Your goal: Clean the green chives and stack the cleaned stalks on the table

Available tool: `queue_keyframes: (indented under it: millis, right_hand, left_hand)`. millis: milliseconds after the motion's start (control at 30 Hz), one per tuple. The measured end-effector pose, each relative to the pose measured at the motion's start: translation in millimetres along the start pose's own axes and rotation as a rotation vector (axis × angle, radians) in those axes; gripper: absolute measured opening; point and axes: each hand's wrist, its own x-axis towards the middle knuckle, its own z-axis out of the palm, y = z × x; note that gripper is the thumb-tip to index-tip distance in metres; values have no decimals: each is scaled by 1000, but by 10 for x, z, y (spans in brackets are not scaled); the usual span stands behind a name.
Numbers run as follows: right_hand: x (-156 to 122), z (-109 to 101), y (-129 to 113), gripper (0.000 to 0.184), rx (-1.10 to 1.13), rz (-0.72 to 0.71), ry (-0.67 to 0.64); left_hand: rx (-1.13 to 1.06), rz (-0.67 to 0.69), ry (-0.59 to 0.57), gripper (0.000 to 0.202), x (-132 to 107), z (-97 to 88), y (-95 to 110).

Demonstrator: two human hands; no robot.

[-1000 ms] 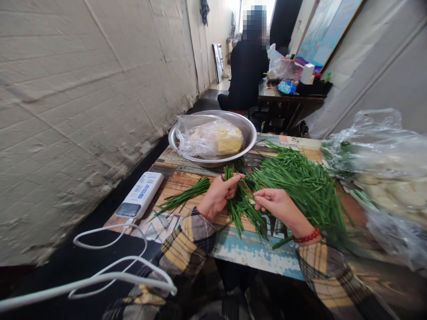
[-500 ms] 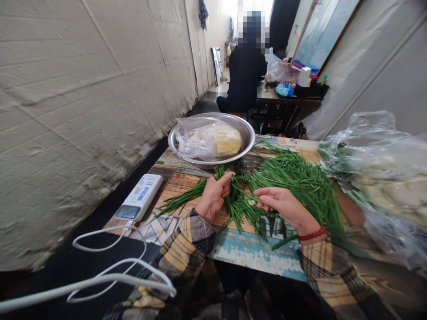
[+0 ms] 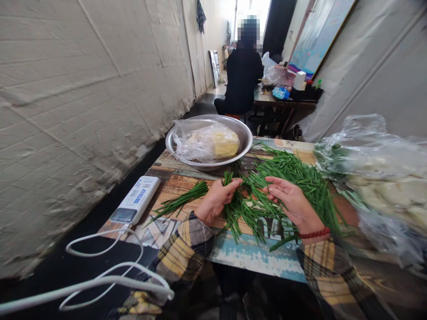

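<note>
A big loose heap of green chives [image 3: 293, 178] covers the middle of the patterned table [image 3: 250, 253]. My left hand [image 3: 216, 200] is closed round a small bunch of chives [image 3: 238, 209] that hangs down toward the table's front edge. My right hand [image 3: 290, 200] lies just right of that bunch, palm up, fingers curled loosely among the stalks of the heap; a red bead bracelet is on its wrist. A thin separate bundle of chives [image 3: 182, 201] lies to the left of my left hand.
A metal basin [image 3: 245, 140] at the back holds a clear bag with a yellow block [image 3: 227, 144]. A large plastic bag [image 3: 383, 178] fills the right side. A white device [image 3: 135, 200] with white cable [image 3: 110, 266] sits at the left edge. A person in black [image 3: 242, 80] sits beyond.
My right hand has risen and moved right into the heap, palm turned up. My left hand keeps its grip on the bunch.
</note>
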Motion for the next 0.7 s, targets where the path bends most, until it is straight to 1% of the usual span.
queue_keyframes:
  millis: [100,200,333,467,700]
  right_hand:
    - [-23,56,-3,41,-31,13,-28]
    - [-42,114,18,40,-89,2,-84]
    - [-61,212,67,40,-179,-27,-150]
    - [-81,301,81,40,-203,-47,-193]
    - [-109,385,79,38,-219,-69,-235]
  left_hand:
    - [-7,13,45,49,-4,17,-6]
    - [-55,48,71,48,-1,22,6]
    - [-71,72,48,47,-8,26,21]
    - [-50,88,35,51,-21,29,27]
    - [29,74,-47,37,-41,48,32]
